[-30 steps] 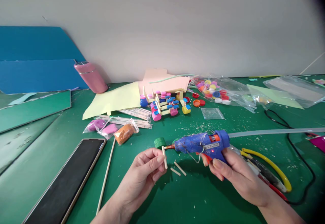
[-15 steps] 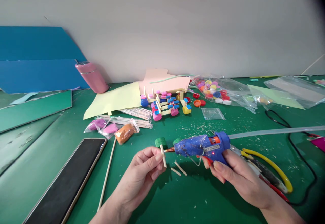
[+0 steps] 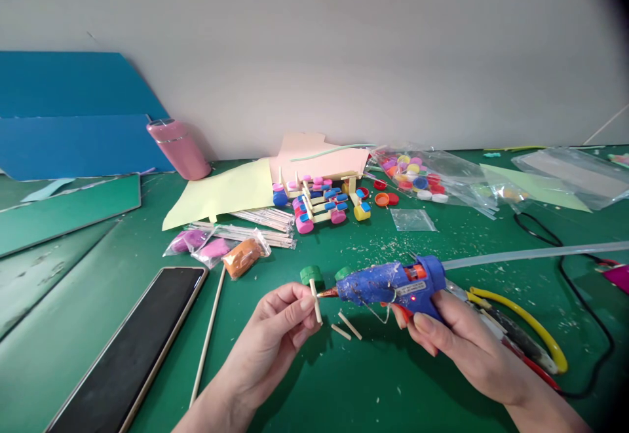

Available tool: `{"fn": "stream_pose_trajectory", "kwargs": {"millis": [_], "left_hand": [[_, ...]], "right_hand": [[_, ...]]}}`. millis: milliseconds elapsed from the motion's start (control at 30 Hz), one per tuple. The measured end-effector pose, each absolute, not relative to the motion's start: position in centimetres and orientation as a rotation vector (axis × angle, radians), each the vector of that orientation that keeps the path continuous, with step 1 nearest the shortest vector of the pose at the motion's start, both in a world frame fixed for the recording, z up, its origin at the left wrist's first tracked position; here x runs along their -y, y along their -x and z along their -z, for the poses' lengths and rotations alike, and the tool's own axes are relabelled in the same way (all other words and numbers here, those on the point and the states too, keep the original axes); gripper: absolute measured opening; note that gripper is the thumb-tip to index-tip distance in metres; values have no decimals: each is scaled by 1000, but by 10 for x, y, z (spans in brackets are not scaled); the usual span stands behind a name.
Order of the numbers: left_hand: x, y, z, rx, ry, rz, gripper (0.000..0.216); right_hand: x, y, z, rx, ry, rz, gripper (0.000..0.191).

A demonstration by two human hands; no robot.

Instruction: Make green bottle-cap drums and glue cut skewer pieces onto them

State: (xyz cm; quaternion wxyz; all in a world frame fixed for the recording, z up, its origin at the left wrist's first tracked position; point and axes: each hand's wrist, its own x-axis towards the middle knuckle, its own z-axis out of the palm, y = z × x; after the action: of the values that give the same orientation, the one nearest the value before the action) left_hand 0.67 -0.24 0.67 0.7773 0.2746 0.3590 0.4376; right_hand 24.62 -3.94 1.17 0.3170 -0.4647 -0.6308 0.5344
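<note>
Between thumb and fingers, my left hand (image 3: 282, 325) pinches a short wooden stick (image 3: 315, 302), tilted nearly upright above the table. My right hand (image 3: 455, 335) grips a blue hot glue gun (image 3: 378, 283) by its handle, fingers at the orange trigger. The gun's copper nozzle (image 3: 329, 293) points left and meets the stick near its middle, or almost so. A long translucent glue stick (image 3: 535, 255) runs out of its back. Green bottle caps (image 3: 310, 276) stand just behind the nozzle, one partly hidden by the gun. Two short cut sticks (image 3: 350, 325) lie below.
A phone (image 3: 132, 348) and a long wooden rod (image 3: 209, 335) lie at left. Wrapped clay (image 3: 243, 256), small cap-wheeled models (image 3: 322, 204) and a bag of caps (image 3: 417, 174) are farther back. Yellow-handled pliers (image 3: 533, 321) and a black cable (image 3: 602, 315) lie right.
Almost nothing differs. Both hands, the stick and the glue gun hold the same positions, with the nozzle still at the stick.
</note>
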Motion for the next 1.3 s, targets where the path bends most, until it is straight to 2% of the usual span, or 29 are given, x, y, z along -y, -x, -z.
{"fn": "stream_pose_trajectory", "kwargs": {"millis": [1300], "left_hand": [[1,-4,-6,-738,-579,-969,14]], "right_hand": [[43,-242,-12,1579,1266,-1415,33]]}}
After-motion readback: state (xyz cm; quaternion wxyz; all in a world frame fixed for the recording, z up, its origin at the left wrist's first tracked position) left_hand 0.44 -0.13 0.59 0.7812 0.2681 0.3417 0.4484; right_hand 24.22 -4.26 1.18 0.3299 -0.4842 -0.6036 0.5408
